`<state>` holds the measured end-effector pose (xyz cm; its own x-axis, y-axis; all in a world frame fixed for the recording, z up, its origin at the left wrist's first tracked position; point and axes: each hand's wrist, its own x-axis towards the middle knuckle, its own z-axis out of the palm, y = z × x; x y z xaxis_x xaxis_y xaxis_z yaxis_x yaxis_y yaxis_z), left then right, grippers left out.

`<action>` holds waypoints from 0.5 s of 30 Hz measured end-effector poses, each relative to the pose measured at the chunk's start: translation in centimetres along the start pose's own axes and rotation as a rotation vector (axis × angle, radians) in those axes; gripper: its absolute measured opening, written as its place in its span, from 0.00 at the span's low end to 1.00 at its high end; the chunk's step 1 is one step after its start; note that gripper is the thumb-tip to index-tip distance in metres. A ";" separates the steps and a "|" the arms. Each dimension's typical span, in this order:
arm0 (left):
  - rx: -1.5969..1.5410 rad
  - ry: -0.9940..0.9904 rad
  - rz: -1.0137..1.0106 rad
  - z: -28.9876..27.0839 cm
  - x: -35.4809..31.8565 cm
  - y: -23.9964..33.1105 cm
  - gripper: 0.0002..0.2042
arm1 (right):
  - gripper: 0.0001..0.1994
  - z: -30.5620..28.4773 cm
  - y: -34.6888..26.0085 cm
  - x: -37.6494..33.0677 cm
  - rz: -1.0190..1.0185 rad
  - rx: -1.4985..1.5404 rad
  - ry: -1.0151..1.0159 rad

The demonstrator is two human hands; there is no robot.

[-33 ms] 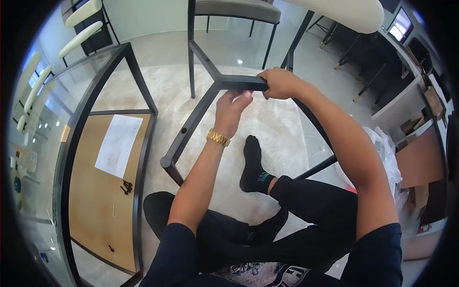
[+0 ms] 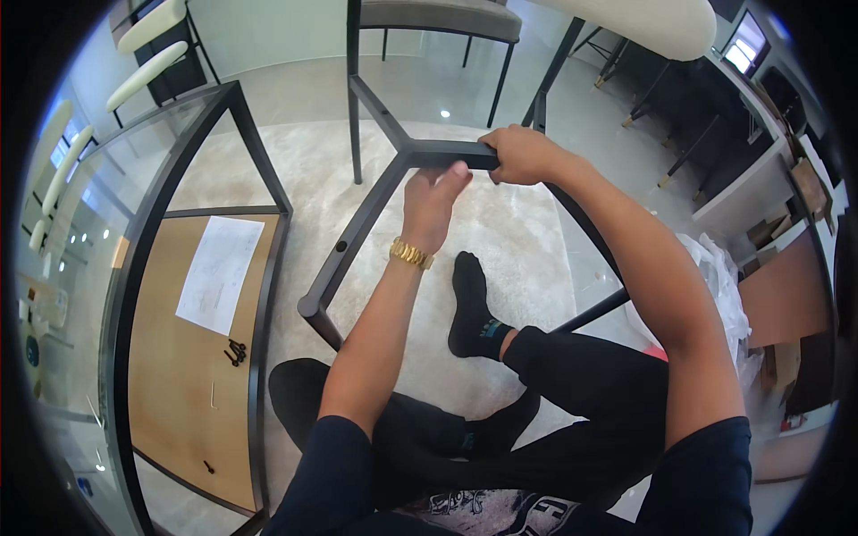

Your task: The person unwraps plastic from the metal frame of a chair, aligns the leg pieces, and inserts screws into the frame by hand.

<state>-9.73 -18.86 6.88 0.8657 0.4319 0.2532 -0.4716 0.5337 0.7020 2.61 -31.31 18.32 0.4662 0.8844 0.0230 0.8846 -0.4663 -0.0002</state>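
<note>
A black metal frame (image 2: 371, 201) with angled bars stands in front of me, over the pale rug. My right hand (image 2: 527, 154) is wrapped round the right end of its short far bar. Just under that same bar is my left hand (image 2: 429, 205), with a gold watch (image 2: 411, 254) on the wrist. Its thumb rests against the bar's near edge, and the curled fingers are partly hidden. Whatever they may hold does not show. A dark round hole (image 2: 340, 247) marks the frame's left bar.
On my left stands a black-framed glass table (image 2: 170, 188). Its wooden board (image 2: 174, 384) carries a paper sheet (image 2: 221, 272), several dark bolts (image 2: 235, 352) and a thin hex key (image 2: 213, 394). A grey-seated chair (image 2: 438, 20) is beyond the frame; plastic wrapping (image 2: 715, 286) lies right.
My left thumb has shifted up onto the bar's near edge, with the hand turned slightly. The right hand keeps its grip, and the frame looks still.
</note>
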 end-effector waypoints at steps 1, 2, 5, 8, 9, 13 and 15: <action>-0.093 -0.016 0.059 1.2 0.7 -0.2 0.19 | 0.14 -0.1 0.2 -0.3 0.012 -0.012 -0.009; -0.223 0.031 0.045 2.0 1.3 -0.1 0.22 | 0.14 -0.5 0.1 -0.4 0.020 -0.013 -0.011; -0.528 0.144 -0.008 3.0 3.2 0.7 0.32 | 0.13 -0.6 -0.2 0.0 0.081 0.045 -0.042; -0.550 0.183 -0.030 2.4 4.6 0.3 0.31 | 0.16 -0.8 -0.5 0.1 0.068 0.113 -0.052; -0.541 0.196 -0.022 2.7 4.6 0.4 0.29 | 0.18 -0.9 -0.3 -0.1 0.059 0.120 -0.054; -0.508 0.158 -0.029 2.9 4.6 0.6 0.27 | 0.29 -1.9 0.1 0.2 0.067 0.253 -0.055; -0.511 0.150 -0.053 2.8 4.4 0.7 0.27 | 0.27 -2.4 0.3 0.8 0.054 0.331 -0.006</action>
<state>-5.78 -18.62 10.41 0.8746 0.4739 0.1023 -0.4820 0.8273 0.2884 3.20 -30.77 20.76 0.5120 0.8589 0.0079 0.8135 -0.4819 -0.3256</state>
